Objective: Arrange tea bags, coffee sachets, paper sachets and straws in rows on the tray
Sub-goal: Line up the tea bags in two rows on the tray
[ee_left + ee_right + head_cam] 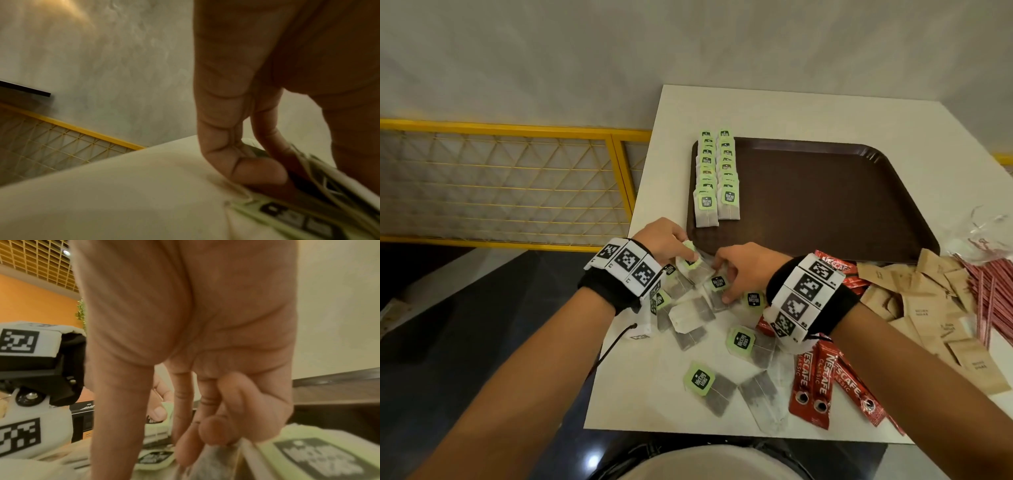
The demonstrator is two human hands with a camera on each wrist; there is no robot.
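- Our left hand (664, 240) pinches a tea bag (690, 260) by its green tag, just off the near left corner of the brown tray (825, 205).
- Our right hand (743, 270), fingers curled, pinches another tea bag (717, 286) in the loose pile on the white table (654, 394).
- 2 rows of tea bags (717, 174) lie along tray's left side.
- Coffee sachets (822, 383), paper sachets (914, 308) & straws (989, 301) lie to the right, on the table.

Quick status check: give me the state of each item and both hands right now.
Tray: two tea bag rows at its left edge.
Loose tea bags: scattered on table.
Coffee sachets: unsorted.
Paper sachets: heaped.
Straws: piled.
Left hand: gripping tea bags.
Right hand: pinching one.
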